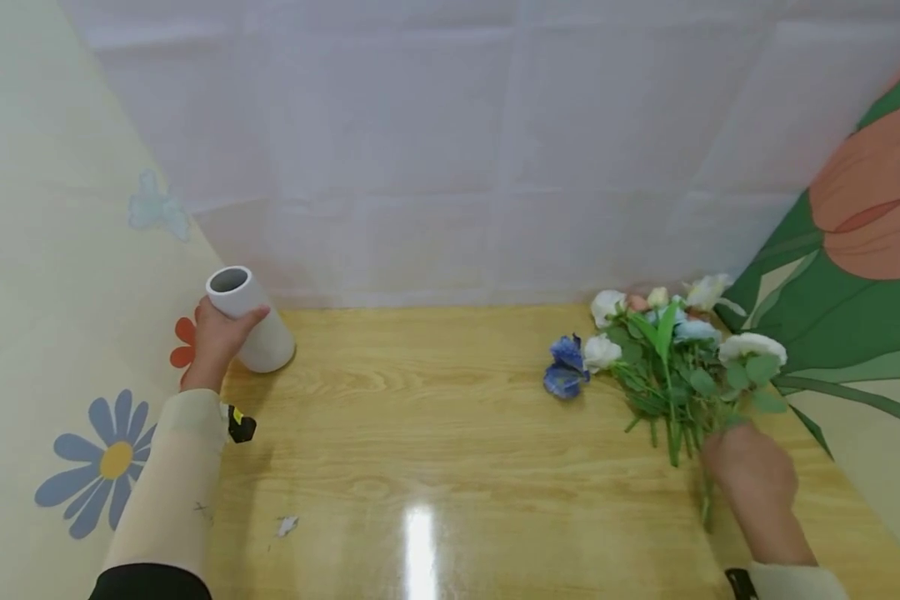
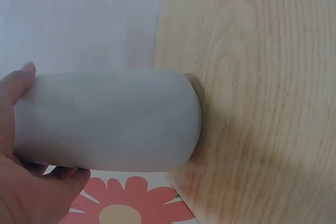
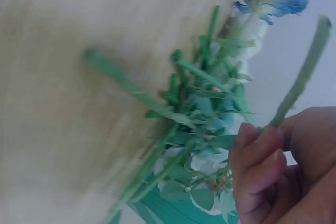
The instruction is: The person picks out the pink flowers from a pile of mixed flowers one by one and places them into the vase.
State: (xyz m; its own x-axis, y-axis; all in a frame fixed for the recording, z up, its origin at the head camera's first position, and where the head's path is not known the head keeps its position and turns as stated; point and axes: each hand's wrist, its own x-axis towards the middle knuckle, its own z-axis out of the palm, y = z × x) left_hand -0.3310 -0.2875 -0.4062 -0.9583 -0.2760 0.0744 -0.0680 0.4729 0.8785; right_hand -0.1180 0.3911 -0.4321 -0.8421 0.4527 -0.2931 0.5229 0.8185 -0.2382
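At the table's far left corner my left hand [image 1: 221, 337] grips a white vase [image 1: 266, 333] near its mouth, thumb and fingers around it. In the left wrist view the vase [image 2: 110, 121] has its base at the wooden surface. On the right, my right hand [image 1: 753, 467] pinches a green stem [image 3: 302, 77] between thumb and curled fingers. Beside that hand lies a pile of artificial flowers [image 1: 675, 358], with white, pale blue and peach blooms and green leaves. A blue flower [image 1: 566, 367] lies at the pile's left edge.
The wooden table [image 1: 420, 400] meets a white cloth backdrop [image 1: 390, 150] at its far edge. Walls with painted flowers flank both sides. A small whitish scrap [image 1: 287, 526] lies toward the table's front left.
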